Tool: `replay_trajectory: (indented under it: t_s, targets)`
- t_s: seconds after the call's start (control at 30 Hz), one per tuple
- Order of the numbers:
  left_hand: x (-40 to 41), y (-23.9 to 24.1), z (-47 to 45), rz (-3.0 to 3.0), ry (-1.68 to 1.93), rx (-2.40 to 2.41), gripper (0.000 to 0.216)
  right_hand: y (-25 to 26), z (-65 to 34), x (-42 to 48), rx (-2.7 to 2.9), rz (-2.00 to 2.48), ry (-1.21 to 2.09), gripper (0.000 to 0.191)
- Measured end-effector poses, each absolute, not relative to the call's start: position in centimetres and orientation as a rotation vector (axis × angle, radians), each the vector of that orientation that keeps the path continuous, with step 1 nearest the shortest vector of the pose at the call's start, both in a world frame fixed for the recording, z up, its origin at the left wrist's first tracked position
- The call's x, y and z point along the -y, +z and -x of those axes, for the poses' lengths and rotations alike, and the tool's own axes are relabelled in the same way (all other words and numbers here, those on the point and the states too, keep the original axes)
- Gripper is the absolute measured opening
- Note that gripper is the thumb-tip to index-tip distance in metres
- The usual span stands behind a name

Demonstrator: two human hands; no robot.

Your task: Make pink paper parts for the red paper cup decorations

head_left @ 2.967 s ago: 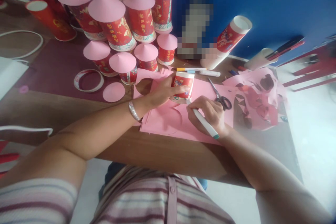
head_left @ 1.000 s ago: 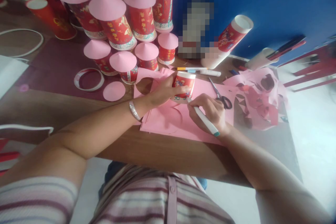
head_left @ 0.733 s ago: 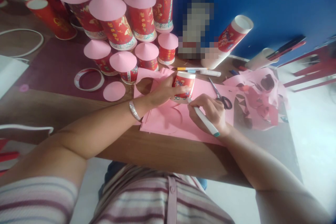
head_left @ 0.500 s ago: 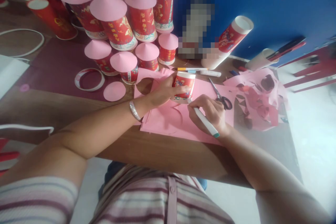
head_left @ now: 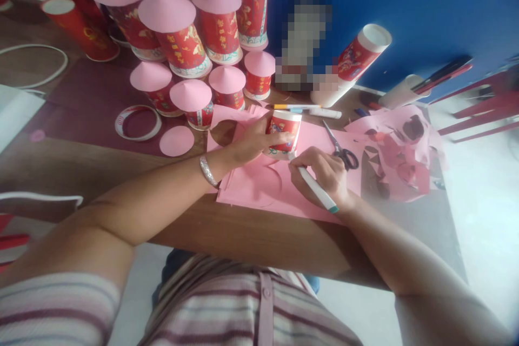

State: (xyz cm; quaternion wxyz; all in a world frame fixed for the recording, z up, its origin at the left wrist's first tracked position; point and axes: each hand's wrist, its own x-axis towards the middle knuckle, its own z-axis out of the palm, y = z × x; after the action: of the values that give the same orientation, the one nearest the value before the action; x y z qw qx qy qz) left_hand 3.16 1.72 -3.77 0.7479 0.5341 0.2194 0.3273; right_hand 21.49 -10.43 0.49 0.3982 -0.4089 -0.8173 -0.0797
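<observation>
My left hand [head_left: 256, 139] is closed around a small red paper cup [head_left: 284, 125], with its thumb across the front. Green marks show on the white band near the cup's lower edge. In my right hand [head_left: 322, 173] is a white marker [head_left: 318, 190] with a green end, pinched like a pen. Its tip is at the cup's lower band; the exact contact is hard to make out. Under both hands lies a stack of pink paper sheets [head_left: 247, 186]. Black-handled scissors [head_left: 344, 155] rest on the paper just beyond my right hand.
Several red cups with pink cone roofs [head_left: 190, 96] stand at the back left. A white paper ring [head_left: 138, 123] and a pink paper disc [head_left: 177, 141] lie left. Other markers [head_left: 324, 112] lie behind the cup. Pink scraps [head_left: 409, 146] and a pen holder [head_left: 401, 92] are right.
Almost everything stays in place. My right hand and the marker have shifted very slightly at the cup's lower band.
</observation>
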Motion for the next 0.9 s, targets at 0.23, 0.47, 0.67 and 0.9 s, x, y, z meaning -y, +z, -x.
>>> replay_trajectory:
  t_s: [0.23,0.47,0.67,0.9]
  targets:
    - [-1.71,-3.71,-3.23,-1.146,0.731,-0.454,0.051,0.10,-21.58,10.27,2.046,1.030,-0.213,0.025]
    - [-1.75,-3.74,-3.16,-1.142,0.726,-0.466,0.054,0.14,-21.57,10.23,2.040,1.035,-0.246,0.025]
    - [-1.75,-3.68,-3.16,-1.164,0.729,-0.462,0.050,0.31,-21.64,10.27,2.056,1.045,-0.236,0.026]
    - [-1.65,-3.43,-3.15,-1.135,0.722,-0.476,0.051,0.32,-21.72,10.45,2.065,1.070,-0.229,0.024]
